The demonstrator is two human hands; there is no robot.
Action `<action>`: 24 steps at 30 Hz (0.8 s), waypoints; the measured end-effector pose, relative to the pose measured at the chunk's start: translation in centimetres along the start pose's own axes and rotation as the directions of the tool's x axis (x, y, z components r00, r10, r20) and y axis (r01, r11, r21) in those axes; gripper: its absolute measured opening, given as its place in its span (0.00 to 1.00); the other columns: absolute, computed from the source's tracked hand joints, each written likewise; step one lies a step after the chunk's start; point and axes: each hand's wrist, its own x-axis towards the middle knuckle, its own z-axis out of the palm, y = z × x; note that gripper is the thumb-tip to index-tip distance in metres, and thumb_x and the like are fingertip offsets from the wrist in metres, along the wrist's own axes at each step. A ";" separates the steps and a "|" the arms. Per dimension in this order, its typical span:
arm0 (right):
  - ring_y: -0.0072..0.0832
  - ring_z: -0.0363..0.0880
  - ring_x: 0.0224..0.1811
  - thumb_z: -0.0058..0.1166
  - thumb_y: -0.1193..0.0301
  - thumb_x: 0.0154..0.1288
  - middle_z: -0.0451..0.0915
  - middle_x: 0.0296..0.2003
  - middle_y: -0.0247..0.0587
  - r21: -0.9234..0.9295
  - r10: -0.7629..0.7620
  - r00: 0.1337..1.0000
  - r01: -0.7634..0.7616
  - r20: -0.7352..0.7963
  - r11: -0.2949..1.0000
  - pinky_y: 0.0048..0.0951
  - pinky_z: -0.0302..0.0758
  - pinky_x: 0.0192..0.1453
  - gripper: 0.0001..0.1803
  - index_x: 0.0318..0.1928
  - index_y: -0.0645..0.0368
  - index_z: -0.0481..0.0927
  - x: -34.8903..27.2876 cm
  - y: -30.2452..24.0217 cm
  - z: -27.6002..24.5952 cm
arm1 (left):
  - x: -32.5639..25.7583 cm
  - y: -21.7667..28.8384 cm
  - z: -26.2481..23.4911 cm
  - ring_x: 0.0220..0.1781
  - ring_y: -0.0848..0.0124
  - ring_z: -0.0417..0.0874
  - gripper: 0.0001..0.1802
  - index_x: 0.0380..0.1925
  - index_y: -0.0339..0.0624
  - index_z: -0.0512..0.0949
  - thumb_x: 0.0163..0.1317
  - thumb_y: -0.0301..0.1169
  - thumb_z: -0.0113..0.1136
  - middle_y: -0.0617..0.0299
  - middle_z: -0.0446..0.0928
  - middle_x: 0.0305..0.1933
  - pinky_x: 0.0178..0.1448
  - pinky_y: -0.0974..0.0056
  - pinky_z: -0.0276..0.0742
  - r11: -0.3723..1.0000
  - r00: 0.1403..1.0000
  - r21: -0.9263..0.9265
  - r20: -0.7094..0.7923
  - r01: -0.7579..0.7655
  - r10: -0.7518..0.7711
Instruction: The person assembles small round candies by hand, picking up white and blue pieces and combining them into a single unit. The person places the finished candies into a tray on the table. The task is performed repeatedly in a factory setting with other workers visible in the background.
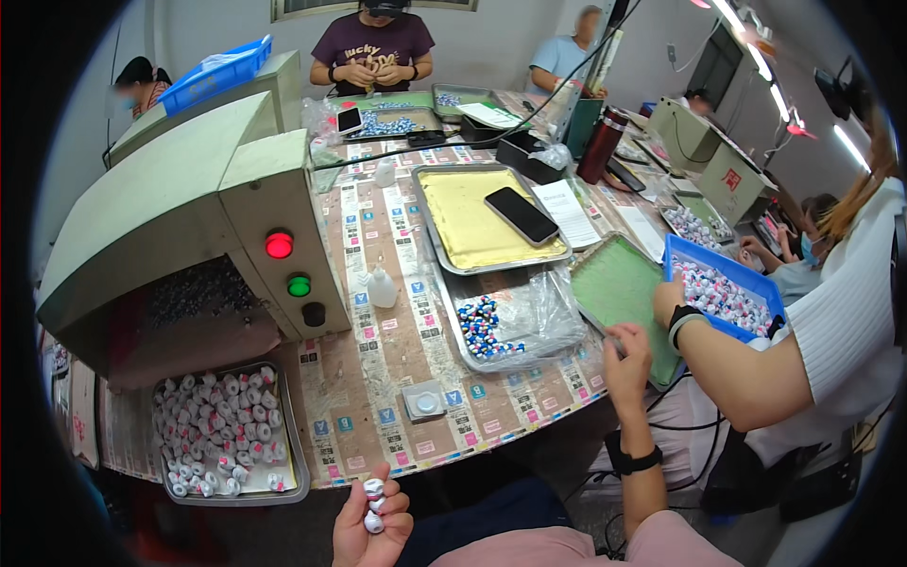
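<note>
Low at the table's front edge, my left hand (pixel 371 524) is closed around a few small white rounded pieces (pixel 374 508) with pink and dark marks. A metal tray (pixel 297 463) heaped with similar white pieces (pixel 222 416) stands to its left on the table. My right hand (pixel 628 364) is raised beside the green tray (pixel 619 298), its fingers curled together. Whatever its fingertips hold is too small to name. Left of that hand, a tray with clear plastic (pixel 539 326) carries small blue, white and red pieces (pixel 482 331).
A beige machine (pixel 170 170) with a red light (pixel 279 244) and green button (pixel 299 285) fills the left. A phone (pixel 521 215) lies on a yellow-lined tray (pixel 453 213). A white bottle (pixel 382 288) stands mid-table. At right, a co-worker's arm (pixel 746 369) reaches to a blue bin (pixel 726 260).
</note>
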 end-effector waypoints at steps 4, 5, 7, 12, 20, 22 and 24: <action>0.41 0.77 0.42 0.56 0.80 0.51 0.78 0.37 0.44 0.261 -0.104 0.965 0.038 0.243 0.964 0.36 0.72 0.49 0.09 0.36 0.62 0.82 -0.3 -5.8 1.7 | 0.5 -0.9 0.3 0.32 0.74 0.65 0.19 0.55 0.34 0.68 0.71 0.36 0.46 0.61 0.67 0.36 0.34 0.73 0.64 0.995 0.988 0.060 -0.131 -0.075 0.083; 0.42 0.77 0.43 0.56 0.80 0.51 0.78 0.37 0.44 0.301 -0.143 0.949 0.054 0.282 0.952 0.36 0.72 0.50 0.10 0.36 0.61 0.82 -0.1 -6.6 2.4 | 0.6 -0.9 -0.2 0.34 0.74 0.68 0.19 0.55 0.34 0.68 0.71 0.36 0.46 0.59 0.70 0.40 0.35 0.72 0.67 0.992 0.993 0.098 -0.075 -0.080 0.087; 0.42 0.76 0.44 0.55 0.80 0.51 0.78 0.38 0.44 0.299 -0.209 0.917 0.105 0.340 0.948 0.37 0.71 0.51 0.10 0.37 0.61 0.81 0.9 -7.5 4.0 | 0.5 -0.8 -0.5 0.37 0.73 0.70 0.19 0.55 0.35 0.68 0.71 0.37 0.46 0.57 0.71 0.45 0.38 0.72 0.69 0.975 0.986 0.206 -0.122 -0.089 0.116; 0.44 0.73 0.51 0.53 0.81 0.51 0.78 0.43 0.45 0.246 -0.262 0.842 0.160 0.472 0.956 0.38 0.69 0.57 0.14 0.40 0.59 0.80 2.4 -8.3 8.0 | 0.0 -0.2 -1.4 0.39 0.69 0.75 0.20 0.55 0.37 0.69 0.69 0.38 0.50 0.55 0.74 0.48 0.40 0.69 0.73 0.957 0.988 0.275 -0.090 -0.095 0.124; 0.42 0.75 0.45 0.55 0.82 0.52 0.77 0.41 0.47 0.313 -0.343 0.781 0.198 0.522 0.929 0.36 0.72 0.52 0.13 0.40 0.61 0.79 1.7 -7.5 9.5 | -0.7 0.6 -2.2 0.40 0.70 0.75 0.18 0.54 0.41 0.72 0.68 0.38 0.51 0.54 0.75 0.48 0.42 0.67 0.75 0.945 0.995 0.318 -0.045 -0.074 0.093; 0.40 0.77 0.40 0.56 0.82 0.51 0.77 0.38 0.46 0.310 -0.342 0.751 0.191 0.565 0.931 0.34 0.74 0.46 0.12 0.39 0.62 0.79 2.2 -7.8 9.6 | -1.1 0.9 -2.2 0.40 0.71 0.76 0.19 0.54 0.40 0.71 0.69 0.39 0.51 0.55 0.75 0.48 0.42 0.68 0.76 0.949 0.996 0.303 -0.003 -0.083 0.088; 0.36 0.79 0.34 0.56 0.83 0.51 0.77 0.36 0.45 0.282 -0.353 0.738 0.227 0.575 0.932 0.30 0.76 0.38 0.12 0.39 0.63 0.79 2.6 -7.9 9.7 | -1.4 1.2 -2.1 0.40 0.72 0.76 0.19 0.54 0.39 0.69 0.70 0.38 0.49 0.56 0.74 0.49 0.42 0.68 0.77 0.954 0.995 0.285 0.059 -0.092 0.079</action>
